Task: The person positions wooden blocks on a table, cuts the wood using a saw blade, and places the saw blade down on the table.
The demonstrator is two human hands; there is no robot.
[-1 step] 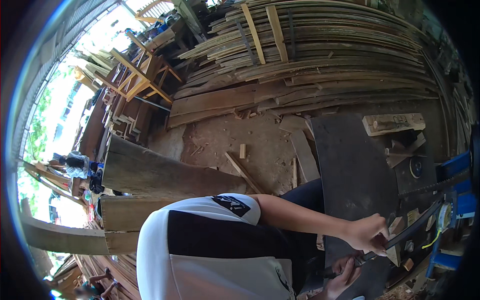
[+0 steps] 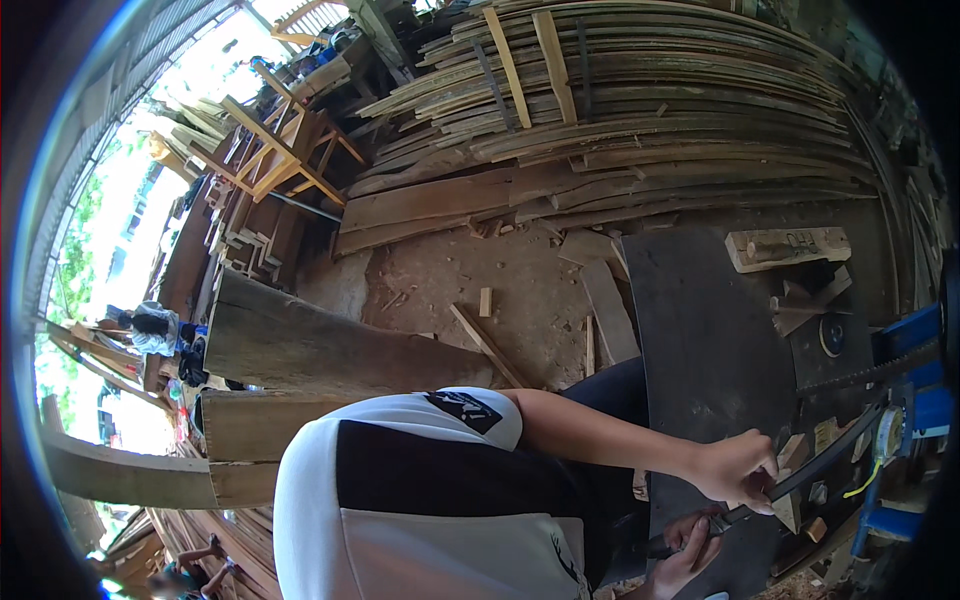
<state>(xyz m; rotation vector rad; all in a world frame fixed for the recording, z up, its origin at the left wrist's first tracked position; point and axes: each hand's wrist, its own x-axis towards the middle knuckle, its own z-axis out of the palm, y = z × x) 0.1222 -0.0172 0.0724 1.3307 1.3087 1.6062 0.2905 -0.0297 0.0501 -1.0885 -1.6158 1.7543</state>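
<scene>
My left hand (image 2: 738, 470), thumb and fingers closed, pinches a long dark flexible strip (image 2: 835, 447). Beyond it, the strip curves up to the right, towards a toothed saw blade (image 2: 885, 372). Whether strip and blade are one piece cannot be made out. Just below and nearer, my right hand (image 2: 692, 548) wraps round a dark narrow bar (image 2: 718, 524) close to the strip's near end. How bar and strip meet is hidden by the fingers. Both hands are over a dark flat tabletop (image 2: 700, 330).
On the tabletop lie a thick wood block (image 2: 788, 247) and a round disc (image 2: 832, 335). Blue metal framing (image 2: 905, 520) and a yellow cord (image 2: 862, 480) are at the right, near wood offcuts (image 2: 790, 508). Long boards (image 2: 650, 130) are stacked behind; a large slab (image 2: 340, 335) lies left.
The dark strip beyond my left hand now bows into more of a curve. My right hand and its bar have shifted very slightly; my left hand is nearly still.
</scene>
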